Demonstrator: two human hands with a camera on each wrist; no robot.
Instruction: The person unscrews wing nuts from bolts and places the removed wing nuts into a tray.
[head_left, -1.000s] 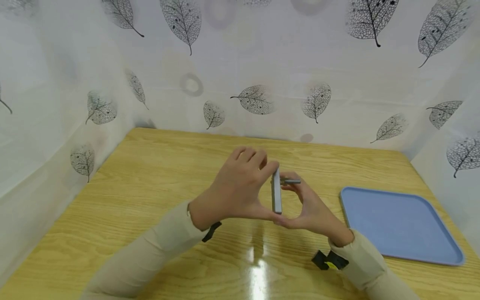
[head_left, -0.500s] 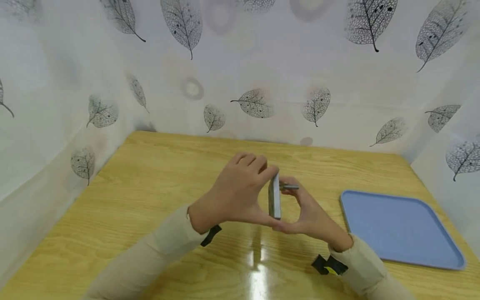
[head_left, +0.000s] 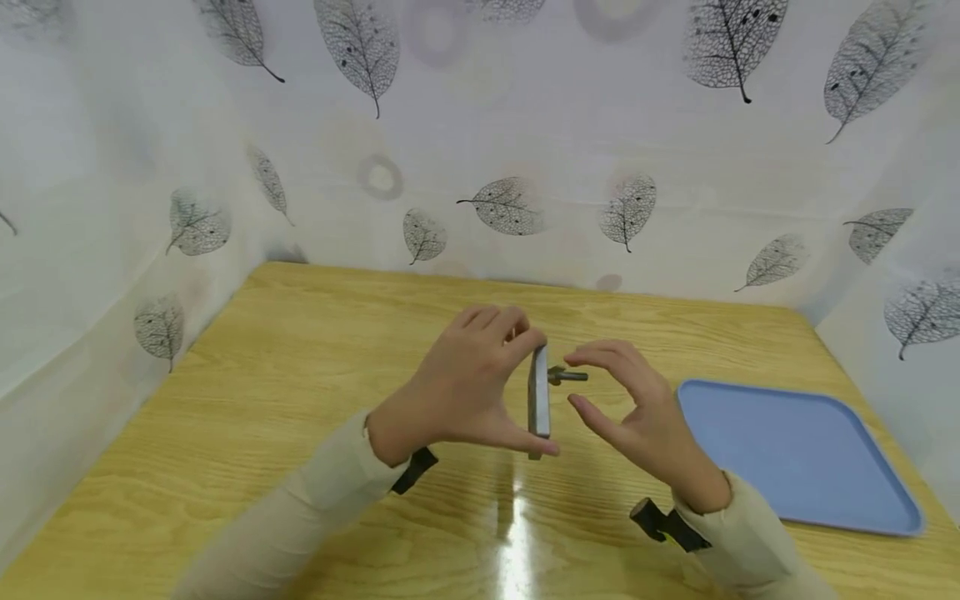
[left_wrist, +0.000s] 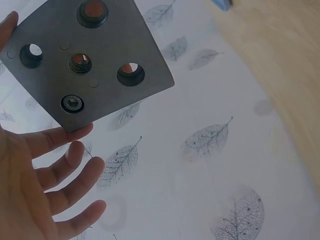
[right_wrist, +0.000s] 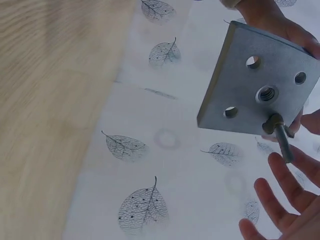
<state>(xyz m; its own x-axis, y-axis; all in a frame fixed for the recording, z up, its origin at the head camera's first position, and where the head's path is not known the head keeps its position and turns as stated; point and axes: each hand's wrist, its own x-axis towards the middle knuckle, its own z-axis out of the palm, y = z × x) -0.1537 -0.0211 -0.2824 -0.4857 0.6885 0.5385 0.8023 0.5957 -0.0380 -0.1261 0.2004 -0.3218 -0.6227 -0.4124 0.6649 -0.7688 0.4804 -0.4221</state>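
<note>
My left hand [head_left: 457,387] holds a square grey metal plate [head_left: 539,400] on edge above the table, fingers at its top and thumb at the bottom. The plate has several holes, the middle one threaded. Through one corner hole runs a bolt, its hex-socket head [left_wrist: 73,103] recessed on the face seen in the left wrist view. Its shank [right_wrist: 284,145] sticks out on the other face, with a small winged nut [right_wrist: 273,123] at the plate's surface. My right hand [head_left: 648,417] is just right of the shank, thumb and fingers apart, with nothing in its grasp.
A blue tray [head_left: 795,454] lies on the right side of the wooden table [head_left: 322,350]. White cloth [head_left: 480,108] printed with leaves hangs behind the table and along its sides. Both wrists wear dark straps.
My right hand has let go of the bolt and nut and drawn back to the right, thumb and fingers parting. My left hand keeps its grip on the plate, which has shifted slightly left.
</note>
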